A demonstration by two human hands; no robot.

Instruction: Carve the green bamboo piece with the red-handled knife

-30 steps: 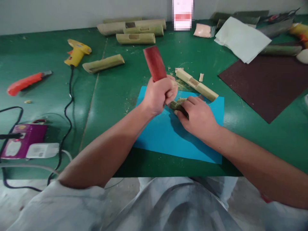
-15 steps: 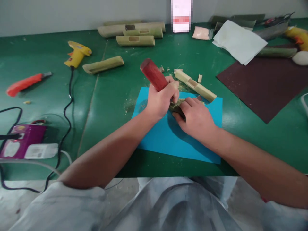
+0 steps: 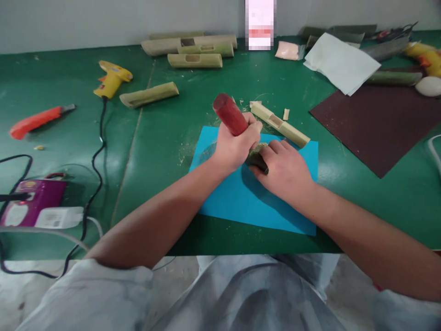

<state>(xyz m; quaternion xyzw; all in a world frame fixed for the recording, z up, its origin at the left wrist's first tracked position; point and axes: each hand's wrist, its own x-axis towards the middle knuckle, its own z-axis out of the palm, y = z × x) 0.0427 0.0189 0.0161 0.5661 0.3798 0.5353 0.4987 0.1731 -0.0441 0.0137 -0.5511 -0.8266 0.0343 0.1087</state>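
My left hand (image 3: pixel 237 142) is closed around the thick red wooden handle (image 3: pixel 230 114) of a tool, whose working end is hidden below the fist. The handle leans up and to the left. My right hand (image 3: pixel 284 165) grips a short, dark piece of bamboo (image 3: pixel 257 162) against a blue sheet (image 3: pixel 255 202), fingers over its top and thumb along the near side. Pale shavings lie by the fingers. Just beyond the hands, a pale bamboo strip with a cut-out (image 3: pixel 289 129) overlaps the sheet's far edge.
On the green table (image 3: pixel 165 151), a yellow glue gun (image 3: pixel 112 79), a red-handled cutter (image 3: pixel 37 122) and a purple box with cables (image 3: pixel 43 197) lie to the left. Bamboo tubes (image 3: pixel 195 60) line the back. White paper (image 3: pixel 341 64) partly covers a brown sheet (image 3: pixel 379 124) at right.
My left hand and the red handle have shifted slightly right, and the handle's top has dropped a little. My right hand stays on the bamboo, turned slightly.
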